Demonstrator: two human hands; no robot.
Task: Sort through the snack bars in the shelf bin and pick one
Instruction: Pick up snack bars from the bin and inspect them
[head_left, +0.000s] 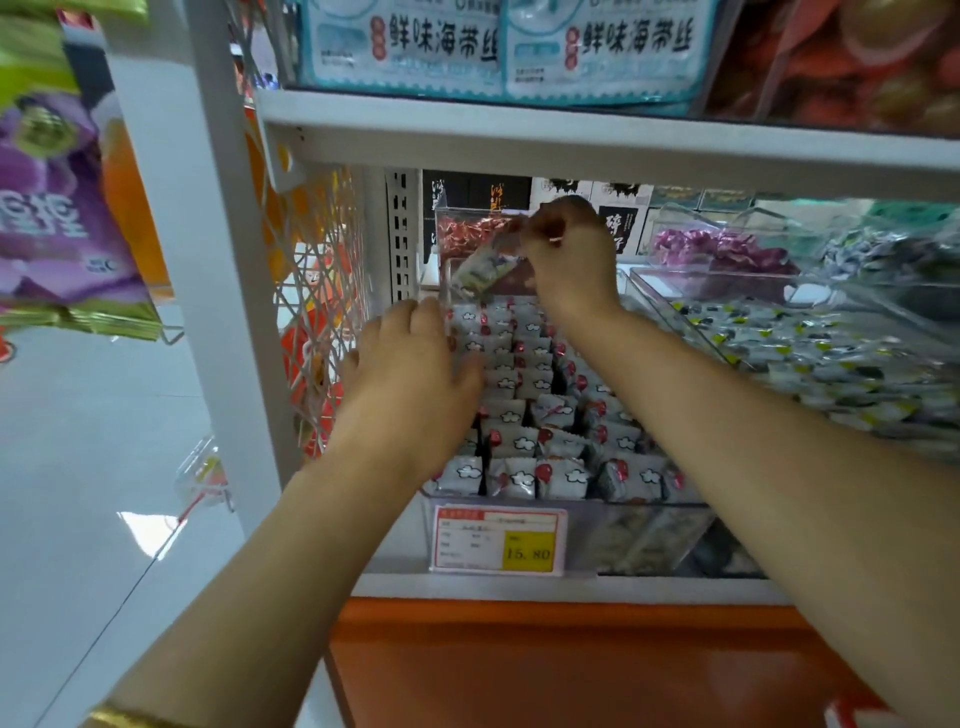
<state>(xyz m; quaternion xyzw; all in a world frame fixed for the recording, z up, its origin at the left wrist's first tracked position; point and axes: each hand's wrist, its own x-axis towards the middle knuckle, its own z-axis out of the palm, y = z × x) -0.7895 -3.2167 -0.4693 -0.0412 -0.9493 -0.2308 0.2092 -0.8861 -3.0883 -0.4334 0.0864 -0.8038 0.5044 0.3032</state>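
Observation:
A clear plastic shelf bin (623, 530) holds several rows of small white snack bars (524, 447) printed with clouds and red marks. My right hand (571, 260) is raised over the back of the bin and pinches one wrapped snack bar (480, 270), which hangs tilted below its fingertips. My left hand (410, 379) lies palm down with straight fingers over the left side of the bin, touching the bars there.
A price tag (498, 540) reading 15.80 fronts the bin. Another clear bin (805, 364) of grey-wrapped snacks stands to the right. Bins of red and purple candy (717, 249) sit behind. A white shelf board (571, 140) hangs close above, a wire mesh side panel (317, 291) at left.

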